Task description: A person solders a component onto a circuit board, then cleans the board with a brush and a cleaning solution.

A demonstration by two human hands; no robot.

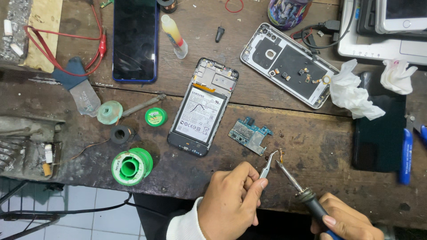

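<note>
At the lower middle of the frame, the left hand [231,200] pinches tweezers [268,165] shut on what seems a tiny copper-coloured part [279,154]. The right hand [347,220] clasps a soldering iron [296,182], tip at that part. Just beyond lies a blue circuit board [249,134], then the opened phone [202,106] with its battery seated inside, on the worn desk [311,146].

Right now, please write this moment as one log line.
left hand: holds tweezers | right hand: holds soldering iron | tips meet at small part | circuit board beside

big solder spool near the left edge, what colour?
Green, with a pale wire winding; the solder spool shows best in the head view.
</note>
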